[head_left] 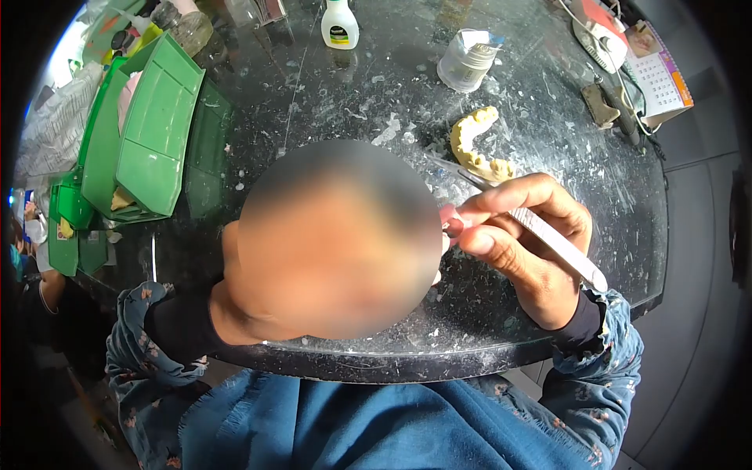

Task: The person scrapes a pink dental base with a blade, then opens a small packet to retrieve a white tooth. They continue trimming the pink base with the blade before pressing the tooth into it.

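Observation:
My right hand (525, 235) grips a slim metal hand tool (540, 231) like a pen, its thin tip pointing left and away. A small pink object (448, 220) sits at my fingertips, between both hands. My left hand (329, 243) lies just left of it under a blurred patch, so its fingers and whatever it holds are hidden. Only the dark cuff and floral sleeve (172, 321) show. A yellow dental cast (478, 145) rests on the table just beyond my right hand.
The black glossy table (313, 117) is speckled with white scraps. Green plastic trays (149, 133) are stacked at the left. A white bottle (340, 23) and a clear cup (468, 61) stand at the back, with a calendar (662, 74) and a white device (599, 31) at the far right.

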Motion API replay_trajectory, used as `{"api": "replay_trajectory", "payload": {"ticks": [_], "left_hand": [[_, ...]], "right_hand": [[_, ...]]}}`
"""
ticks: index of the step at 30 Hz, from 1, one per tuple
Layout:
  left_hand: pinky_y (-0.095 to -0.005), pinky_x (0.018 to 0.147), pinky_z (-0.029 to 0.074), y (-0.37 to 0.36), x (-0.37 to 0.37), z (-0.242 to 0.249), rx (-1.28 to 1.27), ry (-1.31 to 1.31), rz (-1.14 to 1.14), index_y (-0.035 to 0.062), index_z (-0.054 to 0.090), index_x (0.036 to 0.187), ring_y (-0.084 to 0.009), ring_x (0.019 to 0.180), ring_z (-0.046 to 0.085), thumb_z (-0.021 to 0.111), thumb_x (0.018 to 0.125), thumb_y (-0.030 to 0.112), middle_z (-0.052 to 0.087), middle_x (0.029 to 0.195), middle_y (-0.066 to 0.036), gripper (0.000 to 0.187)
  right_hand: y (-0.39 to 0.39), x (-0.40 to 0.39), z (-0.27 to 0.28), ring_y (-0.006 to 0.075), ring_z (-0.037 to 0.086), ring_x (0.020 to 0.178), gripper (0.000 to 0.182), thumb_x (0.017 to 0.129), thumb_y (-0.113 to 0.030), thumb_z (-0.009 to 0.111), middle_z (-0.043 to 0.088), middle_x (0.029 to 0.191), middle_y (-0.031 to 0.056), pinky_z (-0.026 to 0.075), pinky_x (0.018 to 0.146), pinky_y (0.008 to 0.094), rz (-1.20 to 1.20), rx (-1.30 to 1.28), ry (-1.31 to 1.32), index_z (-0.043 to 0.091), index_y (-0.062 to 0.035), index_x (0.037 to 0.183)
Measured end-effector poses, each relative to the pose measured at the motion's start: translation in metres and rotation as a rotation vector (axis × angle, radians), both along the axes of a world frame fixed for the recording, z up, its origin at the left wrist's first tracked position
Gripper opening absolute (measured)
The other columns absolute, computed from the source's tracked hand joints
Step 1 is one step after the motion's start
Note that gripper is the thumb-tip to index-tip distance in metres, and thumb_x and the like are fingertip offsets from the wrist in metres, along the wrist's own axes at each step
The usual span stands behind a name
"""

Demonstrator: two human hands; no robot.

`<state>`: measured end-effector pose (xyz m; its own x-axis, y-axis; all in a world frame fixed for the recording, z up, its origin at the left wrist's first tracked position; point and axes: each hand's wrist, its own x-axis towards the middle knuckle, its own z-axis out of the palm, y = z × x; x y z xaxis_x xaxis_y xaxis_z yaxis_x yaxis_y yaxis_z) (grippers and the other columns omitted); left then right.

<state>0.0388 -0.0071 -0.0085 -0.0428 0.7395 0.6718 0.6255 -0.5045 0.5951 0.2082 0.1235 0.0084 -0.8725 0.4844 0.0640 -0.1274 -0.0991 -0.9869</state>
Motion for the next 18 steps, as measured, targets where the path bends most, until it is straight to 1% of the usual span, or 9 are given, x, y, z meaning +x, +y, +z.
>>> {"api": "replay_trajectory", "payload": {"ticks": [3, 4, 5, 7, 8, 9, 10, 11, 18], "left_hand": [[-0.0256, 0.057, 0.048, 0.0013, -0.0023, 0.0070, -0.075, -0.056, -0.043, 0.0029, 0.064, 0.088, -0.0171, 0.069, 0.063, 0.087, 0.061, 0.007, 0.063, 0.079, -0.009, 0.035], [-0.0265, 0.058, 0.048, 0.0016, -0.0032, 0.0095, -0.108, -0.081, -0.053, 0.0024, 0.064, 0.090, -0.0177, 0.069, 0.063, 0.086, 0.063, 0.010, 0.063, 0.079, -0.009, 0.036], [-0.0280, 0.061, 0.049, 0.0023, -0.0036, 0.0075, -0.083, -0.077, -0.038, 0.0018, 0.064, 0.094, -0.0189, 0.071, 0.063, 0.083, 0.069, 0.013, 0.065, 0.081, -0.010, 0.033], [-0.0278, 0.060, 0.049, 0.0024, -0.0051, 0.0050, -0.095, -0.005, -0.019, 0.0023, 0.065, 0.094, -0.0187, 0.070, 0.063, 0.080, 0.072, 0.013, 0.064, 0.081, -0.010, 0.029], [-0.0277, 0.060, 0.049, 0.0025, -0.0053, 0.0045, -0.100, 0.031, -0.010, 0.0026, 0.065, 0.094, -0.0185, 0.070, 0.062, 0.079, 0.074, 0.012, 0.064, 0.081, -0.010, 0.027], [-0.0271, 0.059, 0.048, 0.0027, -0.0031, 0.0058, -0.111, 0.017, 0.017, 0.0041, 0.066, 0.091, -0.0180, 0.069, 0.061, 0.077, 0.074, 0.011, 0.064, 0.081, -0.010, 0.021], [-0.0270, 0.059, 0.048, 0.0025, -0.0035, 0.0065, -0.096, 0.042, 0.022, 0.0045, 0.067, 0.089, -0.0179, 0.069, 0.061, 0.077, 0.074, 0.011, 0.063, 0.081, -0.009, 0.020], [-0.0268, 0.058, 0.048, 0.0018, -0.0045, 0.0071, -0.082, 0.067, 0.027, 0.0048, 0.067, 0.088, -0.0177, 0.068, 0.060, 0.078, 0.074, 0.011, 0.062, 0.081, -0.009, 0.019], [-0.0270, 0.058, 0.047, 0.0011, 0.0001, 0.0083, -0.096, 0.121, 0.076, 0.0056, 0.068, 0.085, -0.0176, 0.069, 0.059, 0.077, 0.072, 0.013, 0.056, 0.076, -0.006, 0.018]], "right_hand": [[-0.0018, -0.0011, 0.0013, 0.0214, 0.066, 0.090, 0.019, 0.082, 0.003, 0.067, 0.067, 0.093, 0.0167, 0.053, 0.082, 0.0343, -0.049, 0.048, -0.025, 0.053, -0.0014, 0.094], [-0.0016, -0.0007, 0.0013, 0.0212, 0.066, 0.089, 0.019, 0.081, 0.003, 0.068, 0.067, 0.091, 0.0164, 0.054, 0.081, 0.0339, -0.027, 0.102, -0.023, 0.053, -0.0014, 0.093], [-0.0008, -0.0001, 0.0013, 0.0210, 0.067, 0.087, 0.019, 0.081, 0.003, 0.068, 0.067, 0.089, 0.0162, 0.054, 0.080, 0.0335, -0.006, 0.156, -0.021, 0.054, -0.0013, 0.091], [0.0004, -0.0012, 0.0001, 0.0211, 0.067, 0.084, 0.019, 0.079, 0.005, 0.070, 0.068, 0.084, 0.0159, 0.055, 0.076, 0.0331, 0.017, 0.264, 0.010, 0.054, -0.0010, 0.087], [-0.0003, -0.0009, 0.0009, 0.0218, 0.068, 0.085, 0.019, 0.079, 0.005, 0.070, 0.068, 0.085, 0.0168, 0.055, 0.077, 0.0333, 0.014, 0.241, -0.004, 0.054, -0.0009, 0.087], [-0.0013, -0.0005, 0.0023, 0.0225, 0.068, 0.086, 0.019, 0.079, 0.005, 0.069, 0.068, 0.086, 0.0176, 0.055, 0.077, 0.0335, 0.010, 0.218, -0.017, 0.054, -0.0008, 0.087], [-0.0022, -0.0005, 0.0031, 0.0231, 0.068, 0.087, 0.018, 0.079, 0.005, 0.069, 0.068, 0.087, 0.0184, 0.055, 0.077, 0.0337, 0.006, 0.196, -0.031, 0.054, -0.0007, 0.088], [-0.0029, -0.0014, -0.0010, 0.0253, 0.067, 0.091, 0.019, 0.079, 0.006, 0.068, 0.068, 0.090, 0.0205, 0.055, 0.079, 0.0346, -0.004, 0.116, 0.013, 0.053, -0.0009, 0.088], [-0.0015, 0.0000, 0.0030, 0.0269, 0.067, 0.092, 0.019, 0.080, 0.007, 0.067, 0.068, 0.089, 0.0212, 0.055, 0.081, 0.0361, 0.010, 0.092, -0.039, 0.053, -0.0024, 0.087]]}}
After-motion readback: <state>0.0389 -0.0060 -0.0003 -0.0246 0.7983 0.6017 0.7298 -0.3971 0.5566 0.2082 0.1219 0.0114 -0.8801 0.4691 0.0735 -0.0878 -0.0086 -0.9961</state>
